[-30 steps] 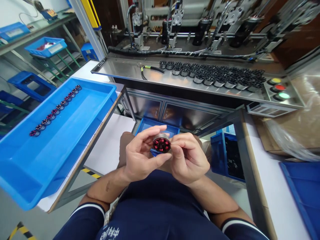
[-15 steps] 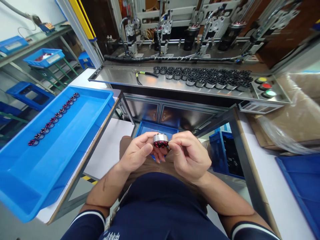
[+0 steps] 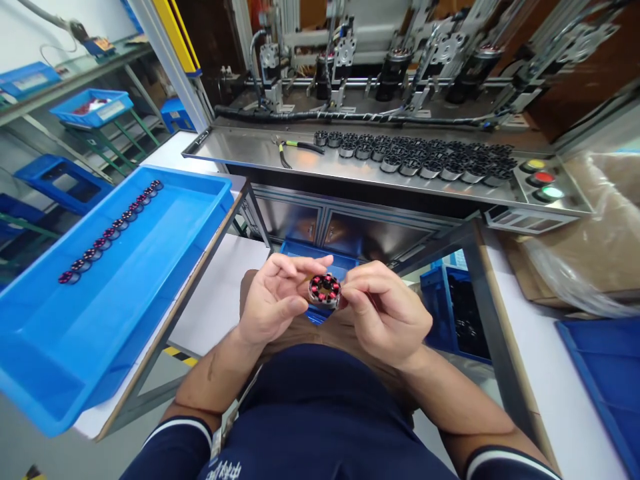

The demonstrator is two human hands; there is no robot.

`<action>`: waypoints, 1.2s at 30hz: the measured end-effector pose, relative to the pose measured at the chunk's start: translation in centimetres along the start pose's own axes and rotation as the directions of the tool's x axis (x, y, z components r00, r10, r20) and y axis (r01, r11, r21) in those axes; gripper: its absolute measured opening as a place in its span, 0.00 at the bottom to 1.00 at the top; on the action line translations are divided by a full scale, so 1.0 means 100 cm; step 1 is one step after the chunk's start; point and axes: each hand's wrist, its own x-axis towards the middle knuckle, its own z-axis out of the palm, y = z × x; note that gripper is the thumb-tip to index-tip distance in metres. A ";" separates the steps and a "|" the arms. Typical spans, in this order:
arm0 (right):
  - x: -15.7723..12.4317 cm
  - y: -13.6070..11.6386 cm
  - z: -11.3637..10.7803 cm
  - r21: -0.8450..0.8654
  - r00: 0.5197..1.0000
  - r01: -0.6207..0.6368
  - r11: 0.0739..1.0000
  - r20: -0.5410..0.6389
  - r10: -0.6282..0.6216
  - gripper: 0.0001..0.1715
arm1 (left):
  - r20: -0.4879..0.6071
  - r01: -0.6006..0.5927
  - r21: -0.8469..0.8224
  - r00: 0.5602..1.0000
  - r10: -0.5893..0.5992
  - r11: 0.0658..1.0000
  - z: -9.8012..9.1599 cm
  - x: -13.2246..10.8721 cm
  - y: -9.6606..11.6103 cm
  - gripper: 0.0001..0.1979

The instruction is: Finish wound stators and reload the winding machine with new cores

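Note:
A small round motor stator (image 3: pixel 325 291), a metal ring with black and red parts inside, is held in front of my lap. My right hand (image 3: pixel 387 310) pinches its right edge between thumb and fingertips. On the other side my left hand (image 3: pixel 277 297) is open, thumb and fingers apart close around the stator's left. Whether the left fingers touch it I cannot tell. Similar stators (image 3: pixel 110 233) with red parts lie in a diagonal row inside the blue tray (image 3: pixel 175 280) at left.
Many black-topped metal stators (image 3: pixel 430 167) stand on the machine's steel ledge (image 3: pixel 240 148), beside green-and-black pliers (image 3: pixel 300 147). Lit push buttons (image 3: pixel 543 179) sit at the ledge's right end. Below, a blue crate (image 3: pixel 440 307) holds dark parts. Another blue tray (image 3: pixel 605 373) lies at right.
The stator has been turned from side-on to show its red and black face. My left fingers have loosened and spread, while my right hand keeps its pinch.

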 end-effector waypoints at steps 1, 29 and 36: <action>0.000 0.001 -0.002 -0.022 0.999 0.040 0.999 0.017 -0.039 0.07 | -0.004 0.056 -0.011 0.998 -0.056 0.998 0.000 0.000 0.000 0.23; -0.016 0.004 0.011 0.665 0.658 -0.658 0.353 0.280 0.699 0.17 | 0.175 -0.386 0.541 0.921 0.349 0.747 0.000 -0.007 -0.004 0.26; -0.015 0.004 0.012 0.666 0.659 -0.662 0.345 0.298 0.691 0.18 | 0.212 -0.416 0.552 0.908 0.361 0.723 -0.004 -0.006 -0.002 0.27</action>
